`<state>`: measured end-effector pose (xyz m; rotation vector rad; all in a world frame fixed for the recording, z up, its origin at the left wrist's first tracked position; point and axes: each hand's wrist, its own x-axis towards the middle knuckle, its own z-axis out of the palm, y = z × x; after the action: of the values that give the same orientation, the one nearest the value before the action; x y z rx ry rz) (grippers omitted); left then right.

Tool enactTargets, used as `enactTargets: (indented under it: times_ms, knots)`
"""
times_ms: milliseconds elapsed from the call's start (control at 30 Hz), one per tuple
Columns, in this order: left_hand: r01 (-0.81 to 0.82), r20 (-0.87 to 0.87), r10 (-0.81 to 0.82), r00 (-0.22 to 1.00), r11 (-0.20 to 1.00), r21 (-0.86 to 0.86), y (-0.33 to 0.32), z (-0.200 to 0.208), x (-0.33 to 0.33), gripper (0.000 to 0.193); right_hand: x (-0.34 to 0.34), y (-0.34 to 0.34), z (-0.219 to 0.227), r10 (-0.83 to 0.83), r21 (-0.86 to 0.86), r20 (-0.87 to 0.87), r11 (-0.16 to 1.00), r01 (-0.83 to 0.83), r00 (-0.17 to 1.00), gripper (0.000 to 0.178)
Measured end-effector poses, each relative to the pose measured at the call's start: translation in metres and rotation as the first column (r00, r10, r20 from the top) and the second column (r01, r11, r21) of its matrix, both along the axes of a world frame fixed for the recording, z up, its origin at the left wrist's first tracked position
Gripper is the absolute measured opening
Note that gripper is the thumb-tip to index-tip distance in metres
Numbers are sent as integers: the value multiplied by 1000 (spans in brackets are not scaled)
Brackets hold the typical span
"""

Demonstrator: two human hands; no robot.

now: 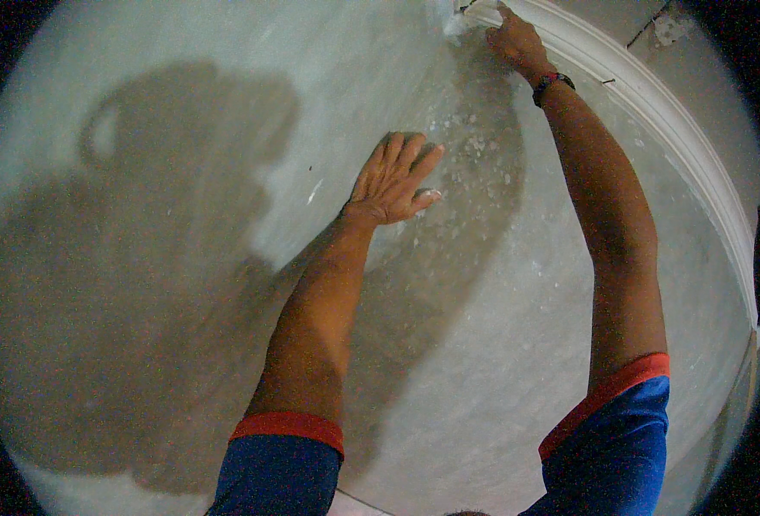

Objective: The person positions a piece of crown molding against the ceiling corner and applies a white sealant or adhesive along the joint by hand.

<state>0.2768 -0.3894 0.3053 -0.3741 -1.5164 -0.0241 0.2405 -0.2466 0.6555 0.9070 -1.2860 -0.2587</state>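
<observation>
My left hand (397,176) lies flat against a pale grey-green surface (431,344), fingers stretched out, with nothing in it. Its thumb tip carries a white smear. At the top, my right hand (517,45), with a dark band on the wrist, reaches to the end of a white ridged moulding (586,50). One finger extends onto the moulding and the others are curled in. What they may hold is too small to make out. Beside these fingers, white paste (455,24) shows at the moulding's end.
White flecks (474,142) dot the surface between my hands. The moulding curves down the right side, with a thin dark piece (608,81) sticking out of it. Beyond it is a grey surface with a dark crack and a rough pale patch (672,27). My shadow covers the left.
</observation>
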Motion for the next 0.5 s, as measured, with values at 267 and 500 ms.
enactTargets:
  times_ms: [267, 500]
  knots:
    - [20, -58, -20, 998, 1000, -11, -1, -3, -1, 77, 100, 33, -91, 538, -469, 842, 760, -449, 31, 53]
    - [84, -5, -84, 996, 994, -69, -3, 11, 28, 79, 202, 155, -130, 522, -616, 779, 538, -575, -346, 51]
